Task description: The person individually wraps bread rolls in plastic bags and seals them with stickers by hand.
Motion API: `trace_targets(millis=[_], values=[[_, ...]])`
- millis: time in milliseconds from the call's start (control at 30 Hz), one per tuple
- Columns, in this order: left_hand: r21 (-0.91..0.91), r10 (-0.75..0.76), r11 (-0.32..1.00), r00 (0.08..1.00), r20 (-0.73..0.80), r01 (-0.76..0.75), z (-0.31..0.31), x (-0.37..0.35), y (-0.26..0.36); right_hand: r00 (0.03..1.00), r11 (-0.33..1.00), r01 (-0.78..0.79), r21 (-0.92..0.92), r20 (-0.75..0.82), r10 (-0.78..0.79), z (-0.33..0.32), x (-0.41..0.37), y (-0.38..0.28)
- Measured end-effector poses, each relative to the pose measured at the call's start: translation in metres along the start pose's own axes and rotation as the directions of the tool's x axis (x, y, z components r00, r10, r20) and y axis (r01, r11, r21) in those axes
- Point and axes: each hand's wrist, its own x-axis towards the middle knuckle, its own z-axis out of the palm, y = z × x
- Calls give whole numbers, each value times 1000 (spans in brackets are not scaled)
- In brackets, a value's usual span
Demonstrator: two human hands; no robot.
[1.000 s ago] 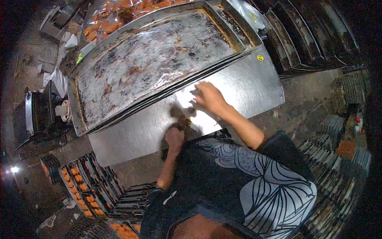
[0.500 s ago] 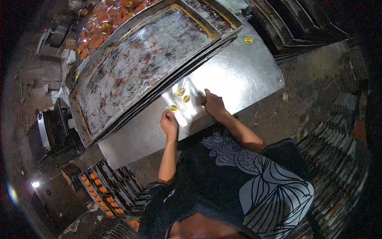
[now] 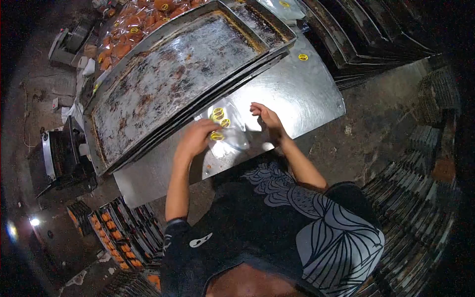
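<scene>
Clear plastic bags (image 3: pixel 230 142) with round yellow labels lie flat on a shiny metal tabletop in front of me. My left hand (image 3: pixel 196 137) is over their left edge, its fingers stretched toward the labels; whether the fingertips touch the plastic I cannot make out. To the right of the bags, my right hand (image 3: pixel 268 120) is held above the bright metal tabletop (image 3: pixel 309 94), its fingers loosely bent and apart with nothing between them. A stack of large, stained baking trays (image 3: pixel 168 74) sits on the tabletop just beyond the bags.
Bagged orange-brown baked goods (image 3: pixel 141 24) are piled behind the trays. More dark trays (image 3: pixel 366 39) are stacked at the upper right. Racks of baked pieces (image 3: pixel 116 232) stand at the lower left, and many dark tins (image 3: pixel 413 208) fill the right. One loose label (image 3: pixel 303 57) shows near the tabletop's far edge.
My left hand has moved up and left from the bags' near corner to their left edge, its fingers now stretched out. My right hand has opened a little; the bags lie flatter.
</scene>
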Motion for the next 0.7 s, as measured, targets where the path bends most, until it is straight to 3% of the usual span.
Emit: trace_targets(millis=[33, 67, 100, 133, 200, 233, 267, 300, 333, 400, 467, 533, 667, 700], values=[[-40, 57, 998, 993, 100, -53, 5, 11, 3, 980, 994, -105, 7, 172, 103, 5, -1, -17], [-38, 63, 998, 993, 99, -59, 11, 19, 4, 922, 979, -204, -4, 336, 194, 14, 0, -27], [-16, 38, 999, 999, -23, -39, 19, 26, 0, 911, 967, -93, -236, 372, 178, 22, 1, -21], [2, 18, 1000, 989, -144, -17, 28, 32, -6, 903, 944, 37, -328, 415, 109, 24, 5, -22], [98, 34, 995, 983, -182, -16, 38, 30, -19, 946, 853, 49, -520, 297, 127, 26, 17, 19], [89, -51, 992, 919, -390, 93, 43, 19, -13, 949, 851, 51, -522, 291, 122, 22, 19, 16], [53, -135, 978, 806, -577, 202, 50, 6, -9, 960, 874, -117, -471, 170, 220, 18, 18, 16], [-136, -409, 907, 751, -518, 399, 60, -16, -20, 942, 875, -282, -394, 58, 330, 16, 14, 16], [-301, -650, 759, 642, -408, 577, 74, -37, -36, 940, 875, -289, -389, 57, 336, 13, 7, 17], [-225, -656, 742, 614, -439, 631, 110, -66, -51, 999, 705, 31, -709, 14, -30, 5, -7, 19], [-160, -664, 711, 580, -472, 684, 127, -75, -45, 999, 645, -23, -764, 10, 48, 2, -16, 32], [-29, -674, 625, 521, -524, 780, 131, -62, -28, 996, 535, 69, -842, 84, 5, 5, -24, 34], [-170, -681, 650, 468, -563, 740, 129, -47, -41, 1000, 435, 4, -901, 7, 5, 40, -35, 15], [-188, -653, 678, 465, -598, 710, 130, -45, -46, 992, 406, -110, -907, -76, 99, 51, -34, 5]])
